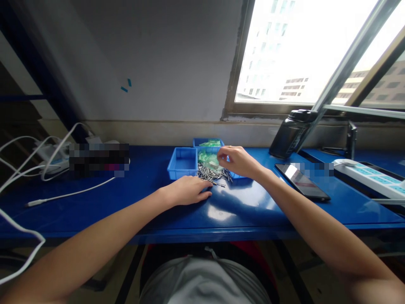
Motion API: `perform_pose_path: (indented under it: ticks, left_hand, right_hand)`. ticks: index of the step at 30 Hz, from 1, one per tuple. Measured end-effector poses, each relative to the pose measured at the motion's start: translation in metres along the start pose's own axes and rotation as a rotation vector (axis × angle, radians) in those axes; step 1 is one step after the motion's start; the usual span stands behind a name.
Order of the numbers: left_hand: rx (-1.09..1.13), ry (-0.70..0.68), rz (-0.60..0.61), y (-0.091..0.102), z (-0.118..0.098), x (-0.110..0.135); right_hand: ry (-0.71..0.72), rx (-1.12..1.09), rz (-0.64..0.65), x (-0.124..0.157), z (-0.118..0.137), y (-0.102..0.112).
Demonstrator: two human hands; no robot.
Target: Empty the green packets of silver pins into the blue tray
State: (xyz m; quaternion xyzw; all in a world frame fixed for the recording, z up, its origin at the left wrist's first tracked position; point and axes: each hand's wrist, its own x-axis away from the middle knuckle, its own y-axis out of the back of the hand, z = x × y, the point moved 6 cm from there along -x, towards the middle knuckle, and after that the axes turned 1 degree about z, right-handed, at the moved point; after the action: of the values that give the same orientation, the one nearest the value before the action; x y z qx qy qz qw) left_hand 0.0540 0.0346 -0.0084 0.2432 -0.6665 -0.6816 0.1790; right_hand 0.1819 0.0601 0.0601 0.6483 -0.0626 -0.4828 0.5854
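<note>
My left hand (187, 190) lies on the blue tabletop (133, 198), fingers curled loosely, right beside a heap of small metal pins (212, 174). What its fingertips hold, if anything, is hidden. My right hand (238, 161) hovers above the pins, fingers pinched together near small green plastic bags (209, 159); what is in the pinch is too small to name. A blue tray (183, 164) stands just left of the pins, and another blue tray (208, 143) behind them holds more green bags.
A black jug (291, 133) leans under the window at right. A phone (302, 181) and a white power strip (370, 176) lie further right. White cables (47, 169) and chargers spread across the left. A wall rises behind the table.
</note>
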Motion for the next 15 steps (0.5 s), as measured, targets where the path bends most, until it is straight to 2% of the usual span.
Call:
perform_pose_path:
  ticks: [7, 11, 15]
  left_hand:
    - [-0.049, 0.077, 0.033, 0.000, 0.003, 0.000]
    - [-0.031, 0.067, 0.056, 0.002, 0.001, 0.000]
    - [0.024, 0.065, 0.055, 0.004, 0.001, 0.000]
  right_hand:
    - [-0.035, -0.132, 0.081, -0.003, 0.012, 0.000]
    - [0.020, -0.172, 0.162, 0.009, 0.015, -0.004]
    - [0.026, -0.195, 0.097, 0.026, 0.010, -0.002]
